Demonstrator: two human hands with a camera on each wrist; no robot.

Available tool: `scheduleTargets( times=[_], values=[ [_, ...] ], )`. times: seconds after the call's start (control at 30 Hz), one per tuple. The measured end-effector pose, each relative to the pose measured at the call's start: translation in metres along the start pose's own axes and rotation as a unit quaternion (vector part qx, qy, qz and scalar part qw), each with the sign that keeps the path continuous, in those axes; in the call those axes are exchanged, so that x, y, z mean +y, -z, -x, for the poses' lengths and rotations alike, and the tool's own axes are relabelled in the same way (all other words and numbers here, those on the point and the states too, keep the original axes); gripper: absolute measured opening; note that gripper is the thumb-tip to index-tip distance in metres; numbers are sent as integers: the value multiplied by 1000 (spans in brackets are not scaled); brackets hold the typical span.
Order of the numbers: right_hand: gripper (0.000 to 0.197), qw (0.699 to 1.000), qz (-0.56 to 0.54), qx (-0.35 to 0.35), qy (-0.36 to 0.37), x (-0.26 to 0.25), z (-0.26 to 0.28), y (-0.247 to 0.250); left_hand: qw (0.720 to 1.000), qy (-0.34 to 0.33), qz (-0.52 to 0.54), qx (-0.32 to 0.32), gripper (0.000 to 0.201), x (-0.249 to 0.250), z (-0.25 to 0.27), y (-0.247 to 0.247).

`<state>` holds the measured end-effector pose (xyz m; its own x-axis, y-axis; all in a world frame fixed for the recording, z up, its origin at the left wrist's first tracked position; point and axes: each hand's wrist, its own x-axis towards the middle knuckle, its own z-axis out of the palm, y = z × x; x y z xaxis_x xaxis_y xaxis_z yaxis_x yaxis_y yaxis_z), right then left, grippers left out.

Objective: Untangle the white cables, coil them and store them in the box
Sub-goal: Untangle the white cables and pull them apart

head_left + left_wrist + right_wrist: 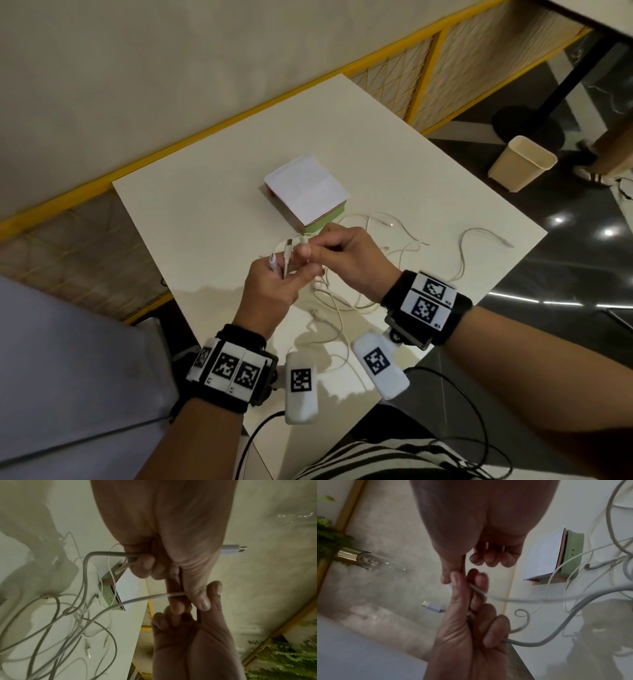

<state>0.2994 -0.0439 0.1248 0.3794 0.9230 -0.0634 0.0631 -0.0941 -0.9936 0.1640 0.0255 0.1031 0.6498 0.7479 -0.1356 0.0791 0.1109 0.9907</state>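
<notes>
Several white cables lie tangled on the white table under my hands. My left hand grips a bunch of cable ends, their plugs pointing up; in the left wrist view its fingers curl round the cords and one plug sticks out. My right hand pinches another cable end right beside the left thumb, and this cable runs down into the tangle. The box, white lid shut over a green base, stands just beyond the hands.
One loose cable snakes toward the table's right edge. A cream waste bin stands on the dark floor to the right, near someone's foot. A yellow-framed partition runs behind the table.
</notes>
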Motion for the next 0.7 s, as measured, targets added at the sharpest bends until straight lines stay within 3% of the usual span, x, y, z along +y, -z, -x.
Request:
scheduleTargets(
  times=[0.07,0.13,0.2,0.27,0.33,0.47,0.53,0.63,0.7],
  values=[
    [12,1000,-6,-13,-13,5,3,1,999,-32,-24,15,16,4,1,-3],
    [20,995,10,-74,-61,17,9,2,997,-36,-12,66,16,8,0,-4],
    [18,981,85,-144,-96,33,20,-1,992,-19,-2,125,17,11,-3,0],
    [22,961,188,-170,-109,56,31,3,983,1,17,182,18,13,-8,12],
    [33,944,264,-161,-116,78,42,19,967,6,72,245,15,16,-16,34],
    [36,919,358,-129,-101,101,60,71,932,-12,141,335,17,16,-29,81],
    [42,893,421,-126,-101,107,60,100,922,-20,159,351,19,14,-29,99],
    [43,845,497,-89,-176,121,55,145,910,-24,217,351,38,10,-26,119],
    [45,839,496,-45,-218,130,52,169,907,-18,235,349,48,9,-23,127]
  ],
)
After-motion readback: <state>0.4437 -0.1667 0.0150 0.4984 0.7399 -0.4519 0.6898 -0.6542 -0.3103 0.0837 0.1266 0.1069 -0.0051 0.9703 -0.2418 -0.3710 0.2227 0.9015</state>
